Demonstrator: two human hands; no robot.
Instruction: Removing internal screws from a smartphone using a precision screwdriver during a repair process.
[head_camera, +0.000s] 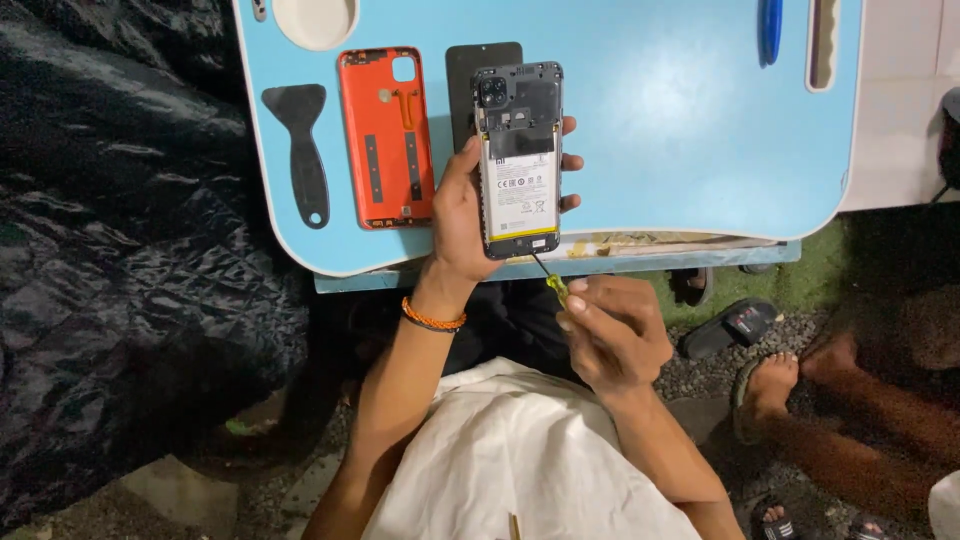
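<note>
gripping an opened phone (518, 160) upright, the left hand (462, 215) closed around it; the right hand (612, 335) pinched a small screwdriver (548, 280) at its lower edge, above the blue tray (680, 130).

Desk (680, 120): light blue top, white rim. On it, left of opened phone (518, 160): orange back cover (385, 135) with black strips; farther left, black scraper tool (300, 140). Phone: dark grey frame, white battery with yellow band at bottom. Black panel (462, 70) behind phone. Blue pen (770, 28) far right of phone. Below phone: screwdriver (550, 282) with yellow handle. Wrist below phone: orange-and-black band (432, 320). Cloth on lap: white.
</note>
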